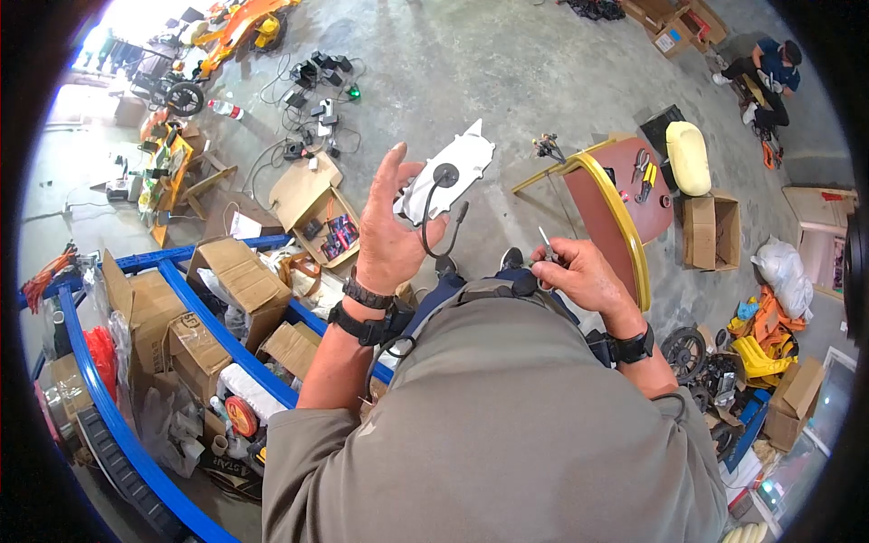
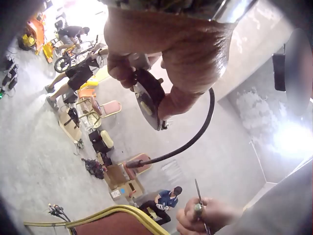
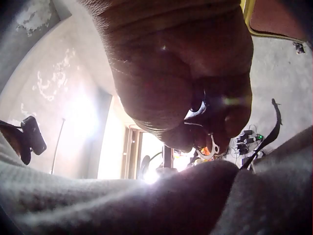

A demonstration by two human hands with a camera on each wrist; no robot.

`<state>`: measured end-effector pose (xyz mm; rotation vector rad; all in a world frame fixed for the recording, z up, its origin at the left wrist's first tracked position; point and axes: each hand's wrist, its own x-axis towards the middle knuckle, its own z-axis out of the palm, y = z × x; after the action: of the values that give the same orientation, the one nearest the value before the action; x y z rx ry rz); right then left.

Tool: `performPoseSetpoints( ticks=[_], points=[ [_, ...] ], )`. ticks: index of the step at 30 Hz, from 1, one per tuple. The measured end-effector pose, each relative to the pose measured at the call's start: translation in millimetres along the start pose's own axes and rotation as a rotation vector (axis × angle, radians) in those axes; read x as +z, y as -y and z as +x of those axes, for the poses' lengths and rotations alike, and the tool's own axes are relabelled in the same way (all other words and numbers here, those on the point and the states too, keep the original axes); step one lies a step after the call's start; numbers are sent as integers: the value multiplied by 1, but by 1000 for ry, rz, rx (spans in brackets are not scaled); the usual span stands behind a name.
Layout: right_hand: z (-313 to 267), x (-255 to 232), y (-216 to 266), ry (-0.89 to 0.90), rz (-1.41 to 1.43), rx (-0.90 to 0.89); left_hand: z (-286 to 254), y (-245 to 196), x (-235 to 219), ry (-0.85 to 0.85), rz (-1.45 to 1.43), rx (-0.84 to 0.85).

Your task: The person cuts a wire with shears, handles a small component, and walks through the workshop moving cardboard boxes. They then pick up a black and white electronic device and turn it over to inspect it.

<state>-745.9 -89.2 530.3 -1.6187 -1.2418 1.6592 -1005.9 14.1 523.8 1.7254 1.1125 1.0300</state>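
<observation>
A white flat part with a round black grommet and a short black cable is held up by my left hand, its edge between thumb and fingers. In the left wrist view the left hand pinches the part, seen edge-on, and the cable curves down from it. My right hand grips a small slim metal tool, its tip pointing up. The right wrist view shows the right hand dark and close, with a pale metal piece at the fingers.
A brown table with pliers stands ahead to the right, beside a cardboard box and a yellow cushion. Blue shelving with boxes lies left. Chargers and cables cover the floor ahead. A person sits far right.
</observation>
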Motion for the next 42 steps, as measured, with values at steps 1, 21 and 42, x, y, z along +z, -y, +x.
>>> performPoseSetpoints(
  ticks=[1, 21, 42],
  points=[
    [0, 0, 0, 3, 0, 5, 0, 0, 0, 1, -5, 7],
    [-3, 0, -4, -11, 48, 17, 6, 60, -19, -109, -100, -263],
    [-4, 5, -15, 10, 39, 39, -14, 29, -11, -10, -90, -104]
  ],
)
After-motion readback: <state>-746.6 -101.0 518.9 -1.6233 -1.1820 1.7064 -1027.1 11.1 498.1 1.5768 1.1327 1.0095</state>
